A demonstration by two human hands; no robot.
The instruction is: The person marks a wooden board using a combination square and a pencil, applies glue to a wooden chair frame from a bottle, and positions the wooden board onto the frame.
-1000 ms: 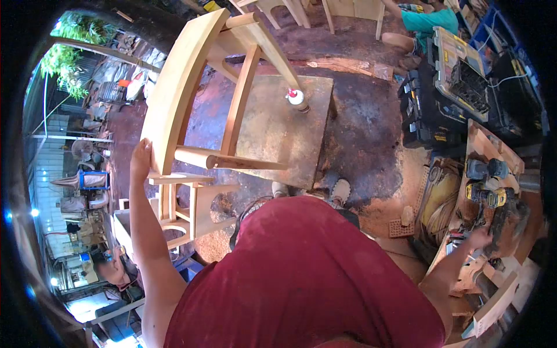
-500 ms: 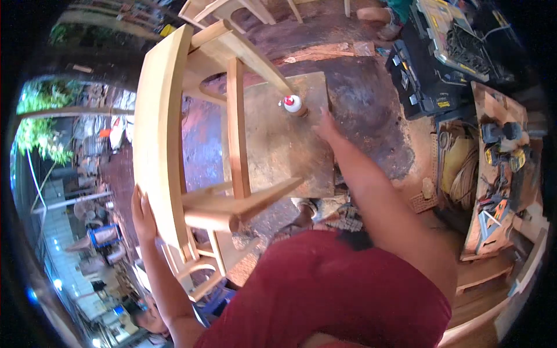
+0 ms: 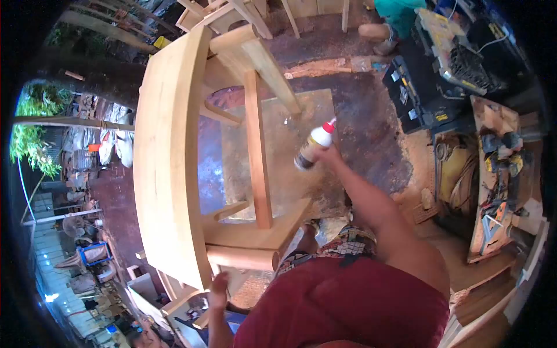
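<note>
The right hand (image 3: 329,155) is wrapped around a white bottle (image 3: 314,144) with a red cap, its fingers closed on the lower part of the body. The left hand (image 3: 219,290) is raised just below the near corner of a wooden furniture piece (image 3: 168,156); its fingers are not clearly around anything, and whether it touches the wood I cannot tell.

The bottle sits up and to the right of the left hand, on the far side of the wooden piece's crossbar (image 3: 258,156). Its long axis runs slantwise: base toward the crossbar, cap pointing away from the body and somewhat rightward. The left hand is nearer the rounded rail (image 3: 242,258), the right hand nearer the far leg (image 3: 278,75). The piece lies on its side, with its broad panel to the left of both hands and its legs reaching rightward, over a low surface (image 3: 318,107) ahead of the right hand.

Beyond the right hand are a black tool case (image 3: 406,98) and, farther off, a co-worker in green (image 3: 400,14), cut off by the frame. The right palm hides part of the bottle's label, which is unreadable; the left fingertips are blurred.
</note>
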